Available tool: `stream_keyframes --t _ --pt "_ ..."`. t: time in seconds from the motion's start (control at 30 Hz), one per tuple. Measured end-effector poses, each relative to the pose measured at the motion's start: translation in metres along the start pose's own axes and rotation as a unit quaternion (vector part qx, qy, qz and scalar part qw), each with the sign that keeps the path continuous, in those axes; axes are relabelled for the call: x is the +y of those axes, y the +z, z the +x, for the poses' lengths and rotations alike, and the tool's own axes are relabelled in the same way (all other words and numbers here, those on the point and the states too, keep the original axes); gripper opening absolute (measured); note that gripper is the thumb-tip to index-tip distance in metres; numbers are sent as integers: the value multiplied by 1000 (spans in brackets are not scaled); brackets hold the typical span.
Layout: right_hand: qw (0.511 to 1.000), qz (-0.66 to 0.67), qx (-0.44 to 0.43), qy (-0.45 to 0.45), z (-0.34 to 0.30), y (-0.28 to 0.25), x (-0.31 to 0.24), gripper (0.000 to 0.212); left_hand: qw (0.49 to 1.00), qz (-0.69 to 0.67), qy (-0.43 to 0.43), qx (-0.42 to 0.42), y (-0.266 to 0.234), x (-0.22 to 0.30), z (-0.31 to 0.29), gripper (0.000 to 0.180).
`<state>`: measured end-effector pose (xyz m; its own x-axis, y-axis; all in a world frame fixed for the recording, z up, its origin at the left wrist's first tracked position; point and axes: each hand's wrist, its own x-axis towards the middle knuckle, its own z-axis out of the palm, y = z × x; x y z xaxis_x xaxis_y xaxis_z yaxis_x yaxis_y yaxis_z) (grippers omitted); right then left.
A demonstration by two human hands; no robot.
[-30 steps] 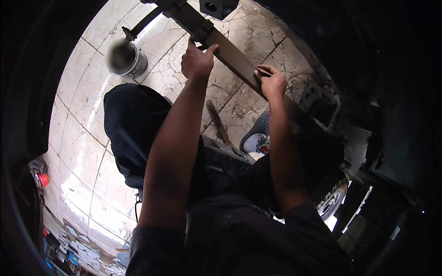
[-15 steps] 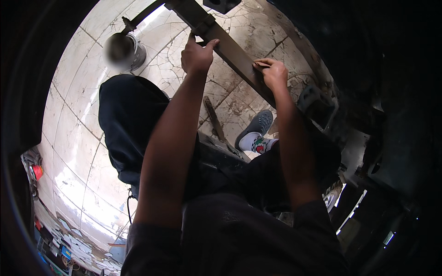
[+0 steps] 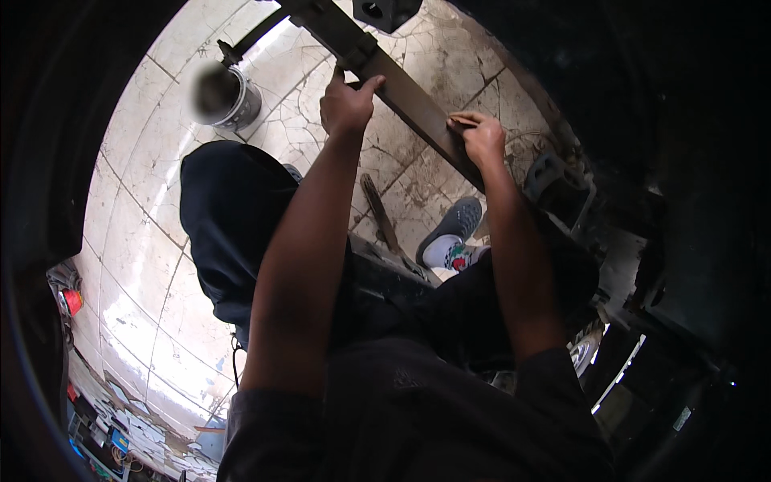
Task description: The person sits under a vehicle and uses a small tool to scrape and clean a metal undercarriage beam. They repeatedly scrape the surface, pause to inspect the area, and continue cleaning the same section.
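Note:
A long, flat, greyish-brown metal bar (image 3: 418, 96) slopes from the top of the view down to the right, its lower end hidden by my right arm. My left hand (image 3: 348, 104) grips its near edge just below a dark metal clamp-like block (image 3: 357, 53), thumb on the upper side and some fingers out of sight. Farther down the bar, my right hand (image 3: 483, 138) pinches a thin brown piece (image 3: 461, 120) close against the bar's face. What this piece is made of cannot be made out.
A grey can (image 3: 241, 104) stands on the cracked tile floor (image 3: 132, 209) at the left, below a dark curved metal arm (image 3: 253, 38). A narrow worn strip (image 3: 377, 210) lies between my legs, near my grey shoe (image 3: 456, 221). Dark metal parts (image 3: 558, 181) crowd the right.
The whole view has shifted a little, so the scene sits slightly lower and farther right. Both hands stay at about the same places on the bar.

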<state>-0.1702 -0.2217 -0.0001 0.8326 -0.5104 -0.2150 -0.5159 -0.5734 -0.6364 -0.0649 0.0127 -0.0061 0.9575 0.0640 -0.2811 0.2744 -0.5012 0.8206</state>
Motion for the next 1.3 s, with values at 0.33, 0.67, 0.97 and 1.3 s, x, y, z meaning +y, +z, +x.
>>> stream_keyframes --t 0.33,0.67,0.97,1.3 --pt "999 44 -27 -13 13 18 -17 17 1000 16 15 -11 5 -7 6 75" --pt "999 38 -4 -20 10 29 -71 14 996 59 -16 -63 -1 -6 16 77" --pt "996 89 -15 -8 3 17 14 17 994 73 -27 -75 -14 -6 15 96" --pt "995 -22 -18 -95 23 37 -86 19 986 127 -46 -99 -23 4 18 108"
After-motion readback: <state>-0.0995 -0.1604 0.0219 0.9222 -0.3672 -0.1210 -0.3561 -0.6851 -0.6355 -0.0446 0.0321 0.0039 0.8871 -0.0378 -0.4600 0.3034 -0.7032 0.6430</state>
